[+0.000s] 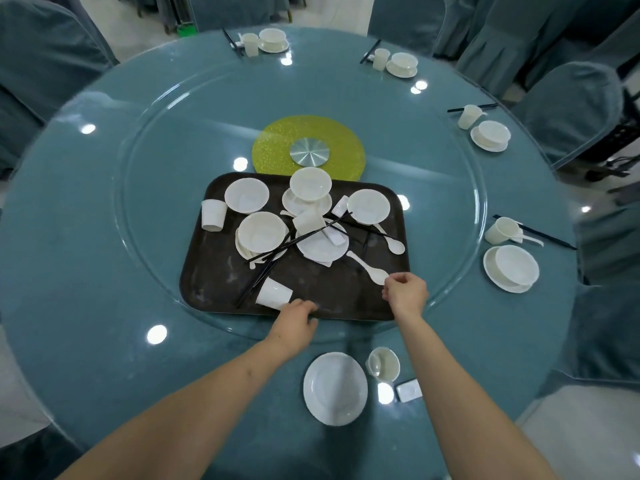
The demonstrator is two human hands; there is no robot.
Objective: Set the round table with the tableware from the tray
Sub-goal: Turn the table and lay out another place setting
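Roughly half done, by my read. Four place settings stood complete along the far and right rim of the round counter (104, 209): each had a bowl on a saucer, a cup and chopsticks, e.g. the nearest right setting (511, 268). A fifth setting at the near edge was partial: a white plate (335, 388), a cup (383, 364) and a small white chopstick rest (409, 391), no bowl, spoon or chopsticks yet.

The tray (214, 271) sat on the glass turntable (450, 168), loaded with bowls, saucers, cups, black chopsticks (277, 252) and spoons, enough for several more seats.

My right hand (405, 293) hovered at the near-right part of the tray, grip narrow, fingertips pinched at the bowl end of a white spoon (369, 268); whether it was actually gripping it, I couldn't tell. My left hand (295, 320) rested on the tray's near rim, fingers curled round it, beside a tipped cup (274, 293).

Hard to make out: the heap mid-tray overlapped, so exact counts of saucers and rests were unclear. The left side of the counter showed no settings, and its nearest edge was cut off by my arms.
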